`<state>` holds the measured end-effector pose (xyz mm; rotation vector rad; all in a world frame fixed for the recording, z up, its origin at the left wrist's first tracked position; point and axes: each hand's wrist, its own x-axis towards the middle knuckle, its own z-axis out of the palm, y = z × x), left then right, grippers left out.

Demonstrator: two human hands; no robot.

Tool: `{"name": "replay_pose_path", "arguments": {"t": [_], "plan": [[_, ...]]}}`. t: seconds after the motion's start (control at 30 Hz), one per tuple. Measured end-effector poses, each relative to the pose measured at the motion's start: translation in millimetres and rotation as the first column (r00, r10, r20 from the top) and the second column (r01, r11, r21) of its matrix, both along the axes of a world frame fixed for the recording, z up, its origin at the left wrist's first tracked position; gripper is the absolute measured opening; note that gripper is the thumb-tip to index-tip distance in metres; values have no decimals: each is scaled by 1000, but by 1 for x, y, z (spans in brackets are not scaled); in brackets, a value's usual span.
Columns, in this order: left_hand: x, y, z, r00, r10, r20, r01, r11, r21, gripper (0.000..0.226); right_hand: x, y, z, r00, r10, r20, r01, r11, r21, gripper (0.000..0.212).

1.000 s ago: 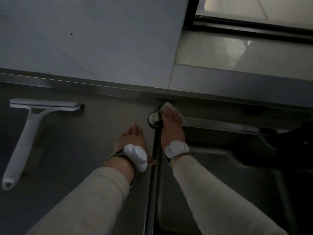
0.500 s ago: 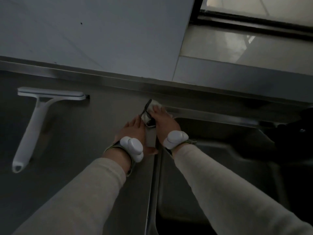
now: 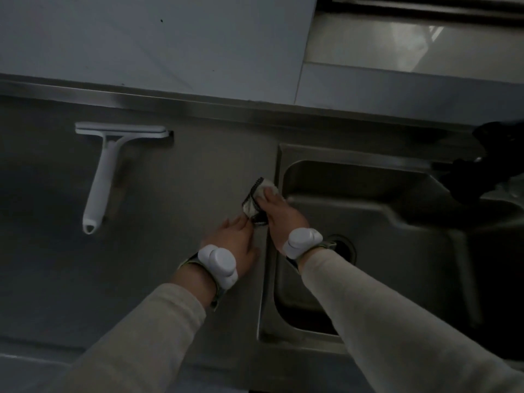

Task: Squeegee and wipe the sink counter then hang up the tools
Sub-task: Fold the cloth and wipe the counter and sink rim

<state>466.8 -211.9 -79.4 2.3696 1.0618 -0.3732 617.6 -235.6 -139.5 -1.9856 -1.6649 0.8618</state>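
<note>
Pressing: the right hand [image 3: 279, 212] lies on top of the cloth [image 3: 255, 204], fingers laid forward over it and holding it down on the steel surface [image 3: 175, 222].
Cloth: a small folded rag, pale with a dark edging, on the strip of surface just left of the sink [image 3: 368, 245] rim; it sticks out from under the right hand on that hand's left side and past the fingertips.
Right hand grasp: the fingers cover the cloth, but whether they curl round it or only press flat, I cannot tell.
Left hand [image 3: 238, 242]: palm down on the surface just beside the cloth's near corner, fingers relaxed and straight, fingertips touching or nearly touching the cloth; it grips nothing.
Wrists: each carries a white device on a strap, above pale long sleeves.
Squeegee [image 3: 106, 165]: white, lying flat on the surface well to the left of both hands, blade toward the back wall, handle toward the person; no hand touches it.
Sink: a steel basin under the right forearm, drain visible beside the right wrist.
Dark object [image 3: 479, 171]: at the sink's far right, too dim to identify.
</note>
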Motion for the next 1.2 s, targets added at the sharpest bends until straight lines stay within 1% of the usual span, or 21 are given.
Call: {"name": "replay_pose_path", "arguments": {"t": [0.1, 0.2, 0.3, 0.47, 0.53, 0.63, 0.7, 0.77, 0.83, 0.87, 0.9, 1.0, 1.03, 1.1, 1.17, 1.2], "plan": [[-14, -27, 3, 1000, 18, 8, -18, 1000, -21, 62, -11, -27, 5, 1000, 10, -15, -10, 1000, 5, 48], [-28, -50, 3, 999, 40, -1, -40, 998, -57, 59, -21, -48, 6, 998, 62, 7, -62, 998, -5, 48], [-42, -76, 5, 998, 50, -28, -52, 996, -72, 58, -35, -72, 8, 999, 47, 13, -48, 999, 11, 49], [-65, -103, 7, 991, 132, -6, -132, 986, -104, 58, -59, -104, 17, 994, 89, 60, -90, 996, 10, 47], [-71, -111, 11, 990, 142, -13, -142, 983, -117, 58, -64, -120, 18, 993, 86, 83, -91, 994, 61, 49], [-80, -119, 12, 984, 177, -1, -175, 973, -150, 59, -75, -140, 19, 984, 150, 100, -150, 989, -8, 50], [-84, -125, 15, 981, 195, 24, -189, 971, -147, 58, -79, -153, 25, 970, 195, 148, -196, 981, -8, 45], [-85, -133, 20, 976, 215, 29, -209, 968, -142, 51, -82, -166, 32, 949, 238, 209, -240, 971, -17, 39], [-82, -146, 25, 976, 217, 24, -211, 967, -140, 49, -83, -184, 35, 909, 300, 289, -315, 949, 7, 34], [-81, -152, 27, 977, 213, 14, -209, 966, -150, 50, -84, -192, 37, 897, 324, 302, -349, 936, 34, 38], [-79, -158, 28, 978, 209, 6, -206, 966, -158, 52, -84, -199, 39, 885, 364, 289, -388, 921, 28, 45], [-74, -170, 27, 975, 219, -39, -222, 962, -156, 54, -82, -213, 47, 869, 356, 343, -386, 922, 19, 47], [-71, -176, 28, 973, 227, -46, -232, 961, -152, 53, -80, -219, 49, 881, 337, 333, -368, 929, 32, 50], [-64, -189, 28, 973, 230, -32, -232, 962, -142, 51, -71, -229, 48, 909, 331, 252, -350, 936, 34, 54], [-57, -203, 28, 977, 214, -21, -215, 970, -110, 50, -54, -240, 42, 904, 361, 231, -349, 933, -92, 55], [-55, -209, 28, 976, 215, -18, -216, 971, -105, 49, -45, -247, 39, 906, 353, 233, -335, 935, -114, 62]]}}
